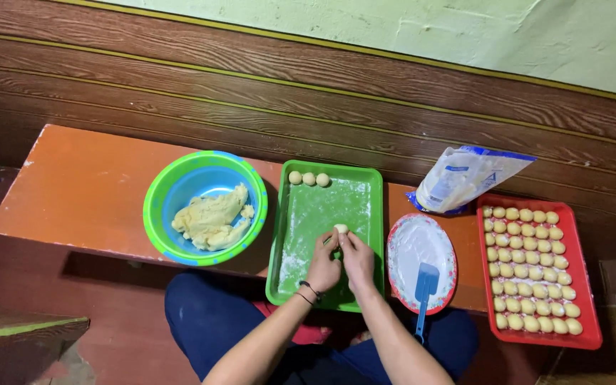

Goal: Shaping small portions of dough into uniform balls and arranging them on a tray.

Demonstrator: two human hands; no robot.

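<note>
My left hand (pixel 323 265) and my right hand (pixel 357 258) meet over a green tray (pixel 372 214) dusted with flour. Both pinch one small piece of pale dough (pixel 341 229) between their fingertips. Three round dough balls (pixel 309 179) sit in a row at the tray's far left corner. A dark band circles my left wrist.
A green and blue bowl (pixel 204 207) holds a lump of yellow dough (pixel 210 218) on the left. To the right lie a floured plate (pixel 420 261) with a blue spatula (pixel 424 292), a flour bag (pixel 465 180), and a red tray (pixel 584 285) with several rows of dough balls. All rest on an orange bench (pixel 80 185).
</note>
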